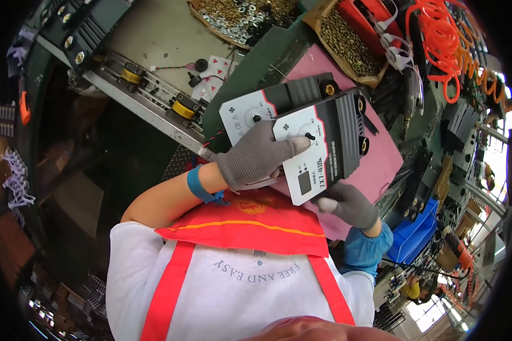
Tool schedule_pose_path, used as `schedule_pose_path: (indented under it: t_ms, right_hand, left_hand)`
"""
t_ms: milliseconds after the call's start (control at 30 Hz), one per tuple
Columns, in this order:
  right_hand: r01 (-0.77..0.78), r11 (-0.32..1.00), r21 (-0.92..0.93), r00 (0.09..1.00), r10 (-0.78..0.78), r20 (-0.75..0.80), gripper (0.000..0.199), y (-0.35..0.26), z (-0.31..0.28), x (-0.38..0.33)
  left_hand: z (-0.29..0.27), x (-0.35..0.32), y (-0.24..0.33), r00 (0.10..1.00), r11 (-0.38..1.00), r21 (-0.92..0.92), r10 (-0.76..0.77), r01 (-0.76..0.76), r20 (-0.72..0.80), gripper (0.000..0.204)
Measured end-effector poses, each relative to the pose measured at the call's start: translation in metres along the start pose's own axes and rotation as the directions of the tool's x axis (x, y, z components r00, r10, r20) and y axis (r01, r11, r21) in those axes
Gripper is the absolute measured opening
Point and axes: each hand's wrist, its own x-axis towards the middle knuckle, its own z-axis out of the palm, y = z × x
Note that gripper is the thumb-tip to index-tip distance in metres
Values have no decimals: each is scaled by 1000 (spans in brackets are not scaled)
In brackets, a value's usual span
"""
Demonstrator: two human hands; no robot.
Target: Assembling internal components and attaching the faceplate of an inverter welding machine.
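A welding machine front panel (302, 162), white-faced with a black knob, a small dark window and a black ribbed side carrying brass sockets, is tilted between my hands. My left hand (253, 156), in a grey glove, grips its left edge, the thumb lying across the white face below the knob. At the panel's lower right end is my gloved right hand (351, 206); its thumb shows, while its other fingers are partly hidden. A second similar panel (244, 116) lies just behind, partly covered by the first one and by my left hand.
Under the panels is a pink mat (384, 156). Beyond it stand a box of brass fasteners (350, 45) and a heap of washers and nuts (247, 20). Red coiled hose (438, 40) hangs at far right, above a blue bin (407, 238). A metal rail (148, 113) runs along the left.
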Motion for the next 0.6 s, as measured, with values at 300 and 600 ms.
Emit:
schedule_pose_path:
  t_ms: [300,600]
  right_hand:
    - [451,656,-605,720,-668,-187,24,-178,-74,113]
    - [-7,227,-974,871,-478,-117,24,-210,-92,297]
  left_hand:
    - [-21,1,-6,996,999,-42,-6,10,85,31]
    - [-23,2,2,998,999,-44,4,-1,61,34]
